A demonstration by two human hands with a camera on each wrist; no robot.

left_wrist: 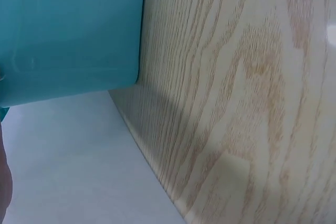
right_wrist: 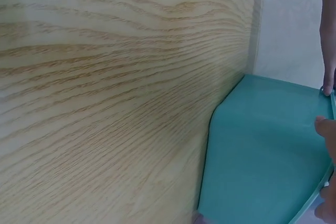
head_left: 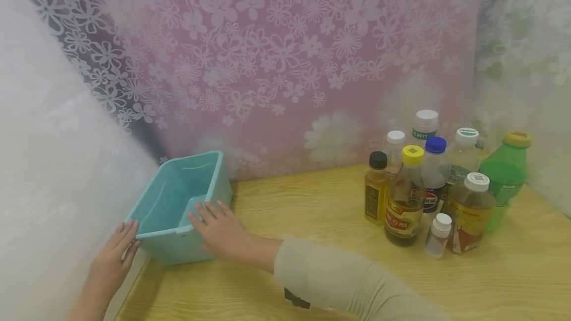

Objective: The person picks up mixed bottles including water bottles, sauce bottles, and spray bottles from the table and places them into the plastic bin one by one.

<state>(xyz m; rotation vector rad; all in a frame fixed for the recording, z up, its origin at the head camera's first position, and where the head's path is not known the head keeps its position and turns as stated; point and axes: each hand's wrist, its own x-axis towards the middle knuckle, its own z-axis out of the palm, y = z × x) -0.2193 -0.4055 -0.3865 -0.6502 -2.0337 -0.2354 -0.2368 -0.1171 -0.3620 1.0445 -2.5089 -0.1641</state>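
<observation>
A light teal plastic bin [head_left: 192,244] stands upright at the table's left side, against the white wall. My left hand [head_left: 109,261] touches its rim at the near left corner, fingers extended. Over the right rim near the front corner lies my right hand [head_left: 223,232], its fingers spread and fairly straight. In the right wrist view the bin [right_wrist: 262,150] shows its outer side, with parts of both hands at the right edge. The left wrist view has the bin's lower wall [left_wrist: 73,40] and only a sliver of hand.
On the right of the wooden table [head_left: 312,202] several bottles stand grouped, among them a yellow-capped dark bottle [head_left: 403,217], a green bottle [head_left: 504,177] and a small white-capped bottle [head_left: 437,239]. A flowered pink curtain [head_left: 285,63] hangs behind. A dark object [head_left: 296,298] shows beneath the right sleeve.
</observation>
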